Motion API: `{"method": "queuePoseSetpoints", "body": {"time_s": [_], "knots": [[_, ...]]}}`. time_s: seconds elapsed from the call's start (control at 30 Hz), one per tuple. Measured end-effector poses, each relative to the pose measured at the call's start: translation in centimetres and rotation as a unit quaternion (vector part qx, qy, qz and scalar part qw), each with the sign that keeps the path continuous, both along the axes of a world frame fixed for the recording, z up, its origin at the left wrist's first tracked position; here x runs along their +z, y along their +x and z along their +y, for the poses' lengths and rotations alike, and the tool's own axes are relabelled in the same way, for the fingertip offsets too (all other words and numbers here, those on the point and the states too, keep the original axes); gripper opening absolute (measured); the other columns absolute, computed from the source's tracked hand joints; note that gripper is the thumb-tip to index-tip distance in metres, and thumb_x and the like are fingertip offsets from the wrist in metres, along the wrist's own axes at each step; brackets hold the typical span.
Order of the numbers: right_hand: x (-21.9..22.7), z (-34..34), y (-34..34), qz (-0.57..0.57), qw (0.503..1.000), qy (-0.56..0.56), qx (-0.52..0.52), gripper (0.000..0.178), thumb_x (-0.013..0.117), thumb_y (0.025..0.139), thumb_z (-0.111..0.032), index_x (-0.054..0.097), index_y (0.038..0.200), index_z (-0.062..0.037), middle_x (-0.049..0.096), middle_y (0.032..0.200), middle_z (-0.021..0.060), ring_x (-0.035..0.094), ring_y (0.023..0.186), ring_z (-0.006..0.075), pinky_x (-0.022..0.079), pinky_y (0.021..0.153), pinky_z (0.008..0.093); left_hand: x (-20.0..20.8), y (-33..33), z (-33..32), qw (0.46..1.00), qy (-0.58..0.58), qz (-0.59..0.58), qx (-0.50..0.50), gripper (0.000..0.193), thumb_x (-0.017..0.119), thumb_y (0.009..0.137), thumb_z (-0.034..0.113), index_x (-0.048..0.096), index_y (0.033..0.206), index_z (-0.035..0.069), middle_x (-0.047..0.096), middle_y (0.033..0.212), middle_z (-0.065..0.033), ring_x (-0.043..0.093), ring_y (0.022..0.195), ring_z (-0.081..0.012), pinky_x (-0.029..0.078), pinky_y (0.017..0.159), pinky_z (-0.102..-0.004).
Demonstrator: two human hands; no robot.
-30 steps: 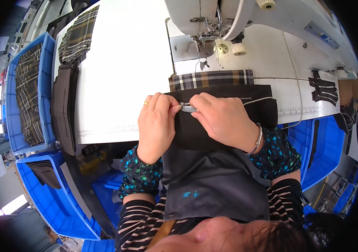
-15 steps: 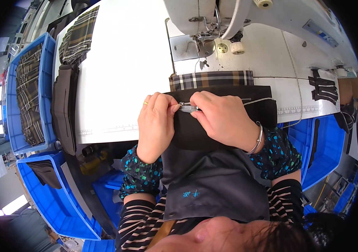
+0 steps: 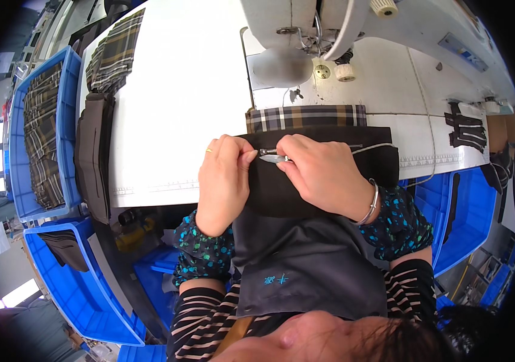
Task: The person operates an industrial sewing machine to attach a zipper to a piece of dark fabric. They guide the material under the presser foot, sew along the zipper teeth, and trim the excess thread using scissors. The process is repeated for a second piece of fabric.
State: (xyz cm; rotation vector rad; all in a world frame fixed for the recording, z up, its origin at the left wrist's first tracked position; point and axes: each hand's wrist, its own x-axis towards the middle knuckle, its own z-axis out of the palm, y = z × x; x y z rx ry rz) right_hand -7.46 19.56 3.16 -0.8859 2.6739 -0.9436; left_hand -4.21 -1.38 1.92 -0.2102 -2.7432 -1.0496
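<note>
A dark brown fabric piece (image 3: 281, 196) lies across the table's front edge and over my lap, with a metal zipper (image 3: 267, 151) set in it. A plaid cloth (image 3: 305, 116) shows along its far side. My left hand (image 3: 224, 181) is closed in a pinch at the zipper's left end; what is between the fingertips is too small to make out. My right hand (image 3: 324, 172) is closed around small metal thread snips (image 3: 271, 158), mostly hidden by the fingers. Their pointed silver tip lies just below the zipper, close to my left fingertips.
The sewing machine (image 3: 414, 24) stands beyond the fabric. A cord (image 3: 429, 145) crosses the table at right. Dark strips (image 3: 467, 127) lie far right. Folded brown pieces (image 3: 94, 157) and plaid cloth (image 3: 115, 54) lie at left, beside blue bins (image 3: 69, 120).
The snips' tip has shifted slightly and tilted beneath the zipper, with my right hand moved a little right. My left hand stays pinched in nearly the same place.
</note>
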Motion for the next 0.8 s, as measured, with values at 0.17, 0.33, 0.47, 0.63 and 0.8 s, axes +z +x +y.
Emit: {"method": "queuePoseSetpoints", "body": {"time_s": [0.17,0.33,0.47,0.63,0.8], "knots": [[0.0,1.0,0.3,0.008,0.999,-0.046,-0.019,0.015,0.069,0.098,-0.017,0.061,0.107,-0.0084,0.068,0.093,0.0081,0.068,0.073,0.0321,0.050,0.062,0.0415,-0.4,-1.3,-4.0,0.967,-0.156,0.085,0.180,0.010,0.061,0.100,-0.003,0.064,0.109,0.000,0.067,0.105,-0.0166,0.064,0.092,-0.0333,0.052,0.083,-0.0421],[-0.2,1.0,0.2,0.011,0.998,-0.057,-0.009,0.017,0.070,0.098,-0.017,0.061,0.108,-0.0072,0.067,0.093,0.0081,0.068,0.073,0.0315,0.050,0.062,0.0407,1.6,-2.2,-4.1,0.971,-0.168,0.132,0.103,0.028,0.069,0.093,-0.003,0.073,0.120,0.005,0.068,0.128,-0.0141,0.065,0.114,-0.0317,0.053,0.093,-0.0415],[-0.3,1.2,0.2,0.014,0.998,-0.058,-0.001,0.019,0.071,0.097,-0.017,0.061,0.109,-0.0067,0.067,0.095,0.0083,0.068,0.073,0.0310,0.050,0.062,0.0408,1.7,-3.4,-2.7,0.994,-0.059,0.044,-0.083,0.031,0.078,0.084,0.001,0.077,0.114,0.011,0.068,0.119,-0.0086,0.062,0.107,-0.0336,0.054,0.091,-0.0434],[-0.2,1.5,-0.1,0.013,0.999,-0.036,0.024,0.021,0.072,0.096,-0.018,0.061,0.110,-0.0069,0.068,0.098,0.0082,0.068,0.075,0.0307,0.051,0.063,0.0408,0.7,-4.3,-2.8,0.988,-0.064,0.025,-0.141,0.023,0.082,0.080,0.007,0.077,0.102,0.010,0.067,0.108,-0.0056,0.061,0.097,-0.0306,0.053,0.086,-0.0416],[-0.4,2.2,-1.0,0.029,0.997,-0.024,0.063,0.023,0.073,0.095,-0.019,0.062,0.111,-0.0074,0.068,0.098,0.0077,0.070,0.077,0.0303,0.052,0.064,0.0402,0.3,-3.8,-2.7,0.987,-0.060,0.081,-0.126,0.018,0.083,0.079,0.007,0.076,0.094,0.012,0.067,0.102,-0.0015,0.062,0.092,-0.0275,0.054,0.081,-0.0392]]}}
